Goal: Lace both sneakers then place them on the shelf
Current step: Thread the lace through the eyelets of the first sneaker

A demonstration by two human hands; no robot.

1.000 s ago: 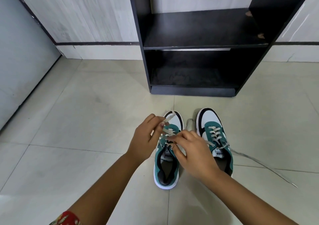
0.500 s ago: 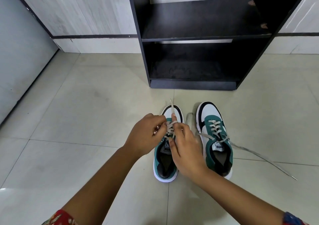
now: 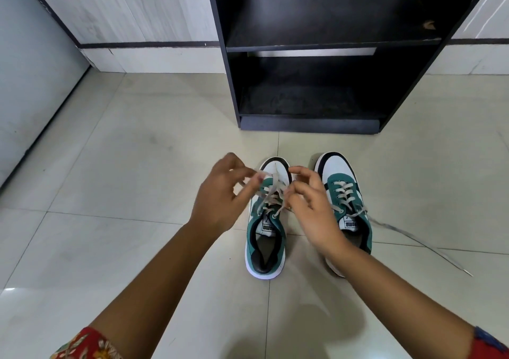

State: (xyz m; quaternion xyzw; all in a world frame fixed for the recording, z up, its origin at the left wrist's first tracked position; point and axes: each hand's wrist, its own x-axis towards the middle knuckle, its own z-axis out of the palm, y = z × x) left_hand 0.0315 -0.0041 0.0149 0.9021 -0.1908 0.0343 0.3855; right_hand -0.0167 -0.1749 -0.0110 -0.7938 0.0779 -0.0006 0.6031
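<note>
Two green, white and black sneakers stand side by side on the floor, toes toward a black shelf unit (image 3: pixel 325 43). Over the left sneaker (image 3: pixel 265 244) both my hands work its beige lace (image 3: pixel 271 190). My left hand (image 3: pixel 223 196) pinches one lace end above the toe. My right hand (image 3: pixel 309 204) pinches the other end near the upper eyelets. The right sneaker (image 3: pixel 344 190) is laced, with a loose lace end (image 3: pixel 418 245) trailing across the floor to the right. My right wrist hides part of its heel.
The shelf unit has an upper board and a bottom compartment (image 3: pixel 308 102), both bare. Pale floor tiles (image 3: pixel 124 165) spread to the left. A grey door or panel (image 3: pixel 30 64) stands at the far left, a wall with a dark skirting line behind.
My hands have drawn apart, pulling the two lace ends outward over the left sneaker. The view has tilted down a little, so the shelf sits higher in frame.
</note>
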